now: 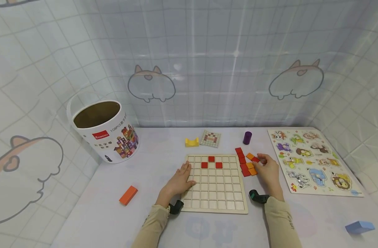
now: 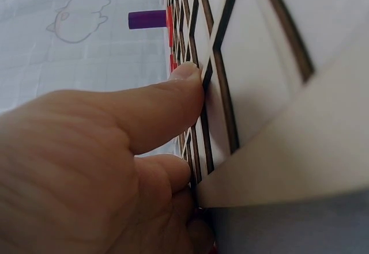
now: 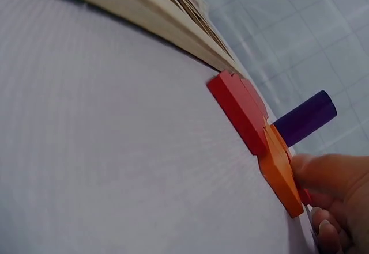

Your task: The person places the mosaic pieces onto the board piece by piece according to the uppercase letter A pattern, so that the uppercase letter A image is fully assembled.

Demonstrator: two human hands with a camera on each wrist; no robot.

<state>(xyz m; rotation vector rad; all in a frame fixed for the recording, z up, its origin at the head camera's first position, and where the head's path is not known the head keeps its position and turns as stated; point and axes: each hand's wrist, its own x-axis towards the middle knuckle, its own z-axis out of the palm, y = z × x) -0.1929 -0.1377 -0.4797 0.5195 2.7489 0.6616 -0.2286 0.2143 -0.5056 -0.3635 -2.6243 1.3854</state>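
A wooden grid board (image 1: 213, 193) lies flat on the table, with three red square tiles in its upper cells; one is a red tile (image 1: 211, 158). My left hand (image 1: 177, 181) rests on the board's left edge, fingers along the rim and thumb over the cells. In the left wrist view the thumb (image 2: 167, 107) touches the grid. To the board's right lies a group of loose red tiles (image 1: 241, 158) and orange tiles (image 1: 252, 171). There my right hand (image 1: 269, 172) pinches a red tile (image 1: 255, 159) between thumb and fingers; its fingertips are partly hidden in the right wrist view.
Behind the board are a yellow arched block (image 1: 192, 142), a pattern card (image 1: 210, 138) and a purple cylinder (image 1: 247, 138). An animal puzzle board (image 1: 313, 162) lies right. A white bucket (image 1: 105, 137) stands left, near an orange block (image 1: 128, 195). A blue block (image 1: 359, 227) sits front right.
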